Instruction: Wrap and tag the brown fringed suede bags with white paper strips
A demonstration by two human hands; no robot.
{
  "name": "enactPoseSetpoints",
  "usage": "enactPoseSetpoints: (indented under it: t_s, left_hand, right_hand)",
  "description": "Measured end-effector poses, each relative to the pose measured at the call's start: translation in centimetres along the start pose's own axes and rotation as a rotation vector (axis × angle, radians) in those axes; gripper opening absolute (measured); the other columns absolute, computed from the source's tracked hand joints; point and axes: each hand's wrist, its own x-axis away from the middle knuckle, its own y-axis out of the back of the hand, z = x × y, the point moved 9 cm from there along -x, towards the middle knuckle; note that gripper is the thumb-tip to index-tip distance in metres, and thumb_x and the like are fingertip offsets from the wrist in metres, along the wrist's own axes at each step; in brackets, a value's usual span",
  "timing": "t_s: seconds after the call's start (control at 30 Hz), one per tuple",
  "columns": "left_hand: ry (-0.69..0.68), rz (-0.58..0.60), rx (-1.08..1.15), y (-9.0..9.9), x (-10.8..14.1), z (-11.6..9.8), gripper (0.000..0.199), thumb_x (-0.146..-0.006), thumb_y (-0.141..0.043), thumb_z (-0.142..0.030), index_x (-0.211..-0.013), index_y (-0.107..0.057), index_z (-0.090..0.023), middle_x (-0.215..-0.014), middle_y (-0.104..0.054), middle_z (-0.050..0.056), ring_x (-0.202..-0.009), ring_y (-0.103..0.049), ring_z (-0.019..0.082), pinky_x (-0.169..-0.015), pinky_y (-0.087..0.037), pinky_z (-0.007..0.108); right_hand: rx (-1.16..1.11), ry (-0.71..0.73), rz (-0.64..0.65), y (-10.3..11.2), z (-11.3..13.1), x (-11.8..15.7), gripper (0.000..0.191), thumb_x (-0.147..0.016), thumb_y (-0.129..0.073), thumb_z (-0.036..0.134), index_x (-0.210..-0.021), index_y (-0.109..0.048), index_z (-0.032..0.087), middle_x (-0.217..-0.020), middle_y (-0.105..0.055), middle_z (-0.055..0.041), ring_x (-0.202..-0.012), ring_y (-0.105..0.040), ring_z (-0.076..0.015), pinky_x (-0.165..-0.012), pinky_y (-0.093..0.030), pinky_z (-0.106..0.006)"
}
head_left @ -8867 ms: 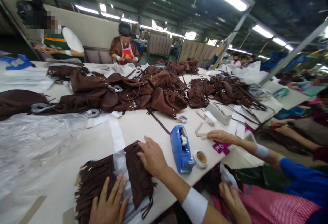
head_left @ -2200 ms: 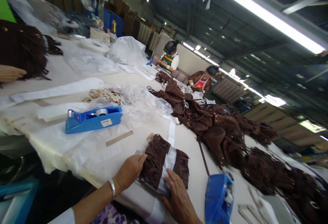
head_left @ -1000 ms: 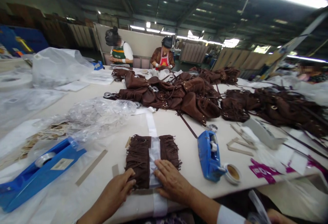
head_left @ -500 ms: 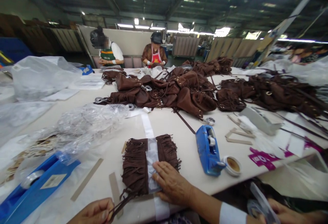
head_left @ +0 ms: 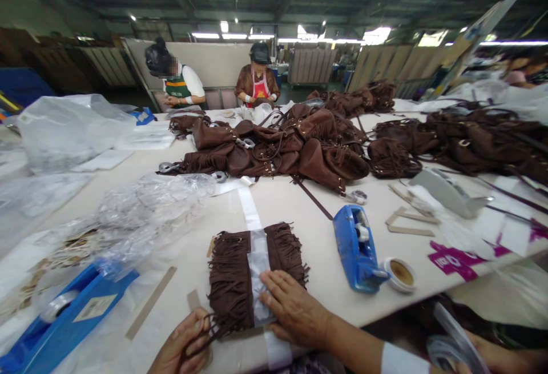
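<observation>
Brown fringed bag (head_left: 231, 282): ahead of left hand (head_left: 186, 341), partly under right hand (head_left: 295, 310) | left: pinching dark cord (head_left: 205, 340) | right: flat on white band (head_left: 258, 251) | blue tape dispenser (head_left: 355, 254): beyond right hand, rightward

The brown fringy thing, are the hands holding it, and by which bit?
The left hand grips a thin dark strap at the near left corner of the fringed brown piece. The right hand rests on its pale band.

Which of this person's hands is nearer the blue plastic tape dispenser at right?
The right hand: it rests on the brown fringed bundle, left of the dispenser; the left hand is farther left, at the bundle's corner.
</observation>
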Motion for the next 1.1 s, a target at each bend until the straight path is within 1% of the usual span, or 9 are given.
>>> enactPoseSetpoints:
  t_s: [0.13, 0.2, 0.27, 0.37, 0.47, 0.63, 0.83, 0.97, 1.1]
  left_hand:
    - [0.026, -0.019, -0.191, 2.7, -1.8, 0.0, 0.057, -0.057, -0.087, -0.058, -0.091, -0.068, -0.018, -0.046, -0.022, -0.014, -0.037, -0.011, 0.001, -0.033, -0.014, 0.016]
    - [-0.038, -0.037, -0.386, 4.1, -2.8, -1.5, 0.068, -0.058, -0.080, -0.070, -0.099, -0.067, -0.018, -0.043, -0.028, -0.013, -0.032, -0.020, 0.004, -0.032, -0.017, 0.018]
    - [-0.198, -0.130, -0.593, 4.6, -3.6, -4.4, 0.072, -0.064, -0.071, -0.076, -0.107, -0.065, -0.020, -0.048, -0.044, -0.008, -0.033, -0.034, 0.009, -0.034, -0.024, 0.021]
    - [-0.400, -0.252, -0.851, 2.3, -4.8, -8.0, 0.052, -0.073, -0.067, -0.067, -0.101, -0.070, -0.024, -0.074, -0.067, 0.000, -0.053, -0.055, 0.017, -0.048, -0.039, 0.026]
    - [-0.422, -0.249, -0.927, -0.5, -6.7, -8.8, 0.036, -0.066, -0.078, -0.058, -0.072, -0.071, -0.023, -0.069, -0.069, 0.001, -0.067, -0.060, 0.023, -0.062, -0.042, 0.029]
    - [-0.449, -0.346, -0.836, 0.0, -6.6, -8.8, 0.037, -0.057, -0.086, -0.052, -0.060, -0.064, -0.022, -0.056, -0.062, -0.002, -0.063, -0.054, 0.021, -0.063, -0.036, 0.028]
    - [-0.382, -0.225, -0.432, -0.5, -5.0, -7.1, 0.047, -0.057, -0.087, -0.054, -0.082, -0.066, -0.019, -0.087, -0.070, 0.001, -0.082, -0.062, 0.019, -0.078, -0.051, 0.030]
    - [-0.259, -0.135, -0.200, -1.9, -5.5, -5.6, 0.052, -0.053, -0.091, -0.046, -0.087, -0.065, -0.017, -0.088, -0.069, 0.001, -0.074, -0.063, 0.014, -0.063, -0.053, 0.023]
    - [-0.189, -0.078, -0.086, -2.7, -6.2, -4.4, 0.044, -0.063, -0.088, -0.044, -0.067, -0.054, -0.017, -0.057, -0.049, -0.008, -0.044, -0.043, 0.003, -0.036, -0.029, 0.012]
  right_hand:
    - [-0.008, 0.004, -0.011, 0.5, 0.1, 0.1, 0.056, -0.096, -0.052, 0.044, -0.138, -0.046, 0.008, -0.157, -0.028, -0.0251, -0.147, -0.024, -0.0351, -0.121, -0.020, -0.050]
    - [-0.014, 0.004, -0.014, 0.7, 0.1, 0.1, 0.055, -0.097, -0.051, 0.044, -0.138, -0.046, 0.009, -0.157, -0.029, -0.0250, -0.147, -0.024, -0.0349, -0.121, -0.020, -0.050]
    - [-0.013, 0.001, -0.006, 0.7, 0.2, 0.1, 0.055, -0.096, -0.051, 0.044, -0.138, -0.045, 0.009, -0.158, -0.029, -0.0248, -0.147, -0.025, -0.0356, -0.121, -0.020, -0.050]
    - [-0.005, 0.003, 0.003, 0.8, 0.2, 0.0, 0.056, -0.096, -0.052, 0.045, -0.138, -0.045, 0.009, -0.158, -0.028, -0.0249, -0.147, -0.025, -0.0361, -0.121, -0.020, -0.050]
    - [-0.002, 0.004, -0.008, 0.9, 0.3, 0.1, 0.055, -0.096, -0.051, 0.044, -0.138, -0.046, 0.009, -0.158, -0.028, -0.0252, -0.147, -0.025, -0.0356, -0.120, -0.020, -0.050]
    - [-0.014, 0.000, -0.015, 0.9, 0.3, 0.2, 0.057, -0.096, -0.052, 0.045, -0.140, -0.044, 0.009, -0.158, -0.028, -0.0250, -0.147, -0.025, -0.0361, -0.121, -0.020, -0.050]
    - [-0.024, 0.002, -0.023, 0.9, 0.2, 0.3, 0.057, -0.095, -0.053, 0.043, -0.141, -0.044, 0.009, -0.158, -0.027, -0.0250, -0.147, -0.024, -0.0355, -0.120, -0.020, -0.050]
    - [-0.023, 0.004, -0.041, 0.9, 0.2, 0.3, 0.056, -0.096, -0.052, 0.043, -0.140, -0.045, 0.009, -0.157, -0.029, -0.0252, -0.147, -0.026, -0.0349, -0.119, -0.022, -0.051]
    - [-0.003, 0.016, -0.043, 0.8, 0.2, 0.3, 0.056, -0.095, -0.052, 0.043, -0.138, -0.046, 0.009, -0.157, -0.029, -0.0254, -0.146, -0.026, -0.0358, -0.120, -0.021, -0.051]
